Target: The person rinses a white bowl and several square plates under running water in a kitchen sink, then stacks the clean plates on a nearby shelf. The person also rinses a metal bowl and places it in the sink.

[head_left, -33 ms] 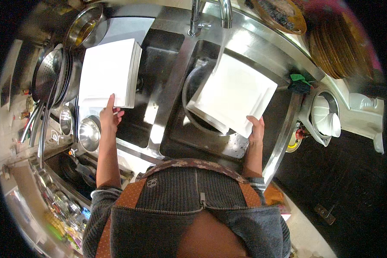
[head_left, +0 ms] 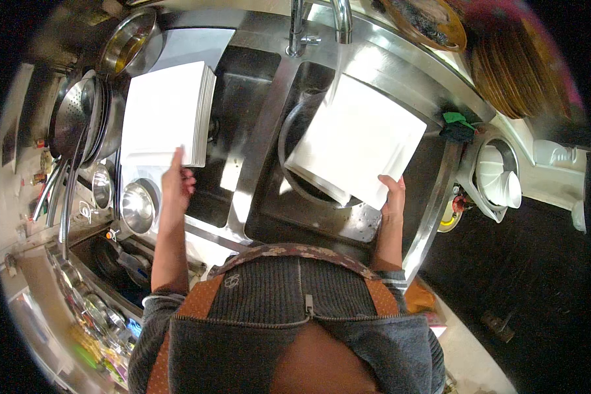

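Note:
A white square plate (head_left: 369, 134) is tilted over the right sink basin, its near right corner gripped by my right hand (head_left: 393, 194), thumb on top. Another white plate edge (head_left: 318, 184) shows beneath it, over a round metal basin (head_left: 287, 131). A thin stream appears to run from the faucet (head_left: 342, 26) to the plate's far edge. On the left, a neat stack of white square plates (head_left: 163, 111) sits beside the left sink. At its near right corner is my left hand (head_left: 178, 182), holding nothing, fingers apart and slightly blurred; whether it touches the stack I cannot tell.
Metal bowls (head_left: 138, 207) and hanging strainers (head_left: 79, 111) line the left side. A metal divider (head_left: 259, 144) separates the two sink basins. Brown stacked plates (head_left: 522, 72) stand at the far right, above a container of white bowls (head_left: 492, 171) and a green cloth (head_left: 458, 121).
My left hand has drawn slightly toward me and right, off the stack's corner. The plate in my right hand has tilted a little, its far edge shifting.

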The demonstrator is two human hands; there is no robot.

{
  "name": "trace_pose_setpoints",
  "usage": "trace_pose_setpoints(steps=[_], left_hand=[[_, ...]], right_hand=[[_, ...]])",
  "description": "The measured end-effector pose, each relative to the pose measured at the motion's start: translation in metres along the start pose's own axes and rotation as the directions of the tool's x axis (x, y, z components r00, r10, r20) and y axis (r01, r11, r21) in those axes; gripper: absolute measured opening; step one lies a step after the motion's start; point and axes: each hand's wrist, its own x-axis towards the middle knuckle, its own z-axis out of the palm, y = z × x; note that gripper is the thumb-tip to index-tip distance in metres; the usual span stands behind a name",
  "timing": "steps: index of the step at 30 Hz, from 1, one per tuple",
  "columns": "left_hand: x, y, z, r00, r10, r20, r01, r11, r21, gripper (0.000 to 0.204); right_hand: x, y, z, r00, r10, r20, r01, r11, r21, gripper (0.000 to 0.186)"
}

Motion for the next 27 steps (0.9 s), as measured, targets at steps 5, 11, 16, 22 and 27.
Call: trace_pose_setpoints(steps=[5,11,16,22,27], left_hand=[[-0.071,-0.028,0.096,0.778,0.093,0.621,-0.081,0.996,-0.048,0.054],[-0.102,0.005,0.137,0.521,0.017,0.853,-0.043,0.999,0.006,0.042],[-0.104,0.013,0.147,0.515,0.015,0.857,0.037,0.998,-0.040,0.042],[-0.099,0.020,0.167,0.503,0.097,0.859,-0.010,0.994,-0.107,0.051],[-0.028,-0.040,0.172,0.856,0.108,0.506,-0.293,0.907,0.301,0.059]], right_hand=[[0.003,0.003,0.016,0.988,0.025,0.150,-0.040,0.995,0.094,0.048],[-0.018,-0.006,0.069,0.960,-0.165,0.227,0.266,0.797,-0.543,0.053],[-0.073,-0.006,0.097,0.631,-0.199,0.750,0.770,0.047,-0.636,0.058],[-0.025,-0.002,0.092,0.683,-0.697,0.217,0.630,0.413,-0.657,0.014],[0.043,-0.007,0.055,0.954,-0.247,-0.169,0.247,0.969,-0.025,0.029]])
